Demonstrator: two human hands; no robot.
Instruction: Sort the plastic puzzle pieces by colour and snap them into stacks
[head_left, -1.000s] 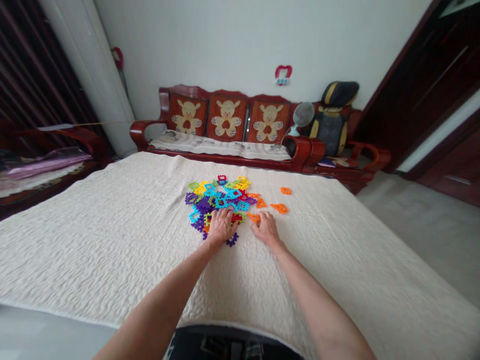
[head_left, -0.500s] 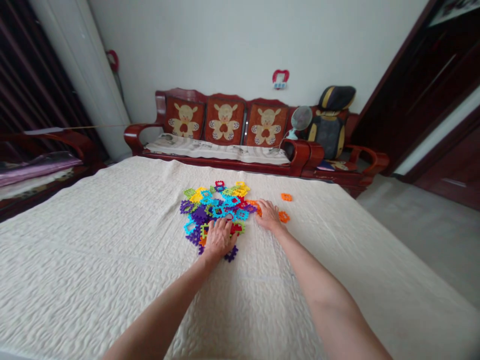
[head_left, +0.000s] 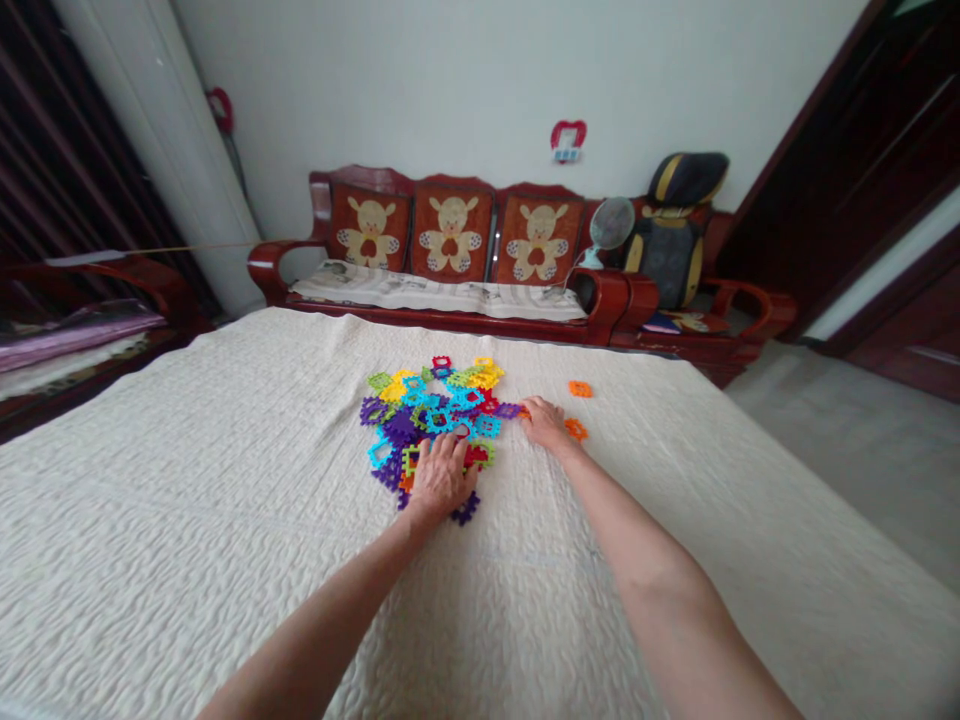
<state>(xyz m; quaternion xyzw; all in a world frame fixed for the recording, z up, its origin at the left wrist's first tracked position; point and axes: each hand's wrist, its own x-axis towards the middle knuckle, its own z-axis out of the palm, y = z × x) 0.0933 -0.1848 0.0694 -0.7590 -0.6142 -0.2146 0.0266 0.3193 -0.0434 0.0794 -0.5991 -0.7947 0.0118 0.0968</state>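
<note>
A heap of colourful plastic interlocking pieces lies on the covered surface, with blue pieces [head_left: 439,420], purple pieces [head_left: 401,428] and yellow pieces [head_left: 487,375] overlapping. My left hand [head_left: 442,475] rests palm down on the near side of the heap, fingers spread over green and red pieces. To the heap's right, my right hand [head_left: 545,424] has its fingers curled down on an orange piece [head_left: 524,412], mostly hidden beneath them. A purple piece [head_left: 508,411] lies just left of those fingertips. Two more orange pieces [head_left: 580,388] sit apart on the right, one partly behind my right hand.
A cream quilted cover [head_left: 225,480] spreads over the wide surface. Beyond its far edge stands a red wooden sofa [head_left: 450,325] with bear cushions [head_left: 452,235]. A small fan [head_left: 612,222] and a massage seat cushion [head_left: 666,255] are at the back right.
My right hand has drawn slightly rightward with the orange piece, so less of that piece shows and the purple piece beside it is more exposed. My left hand stays on the heap.
</note>
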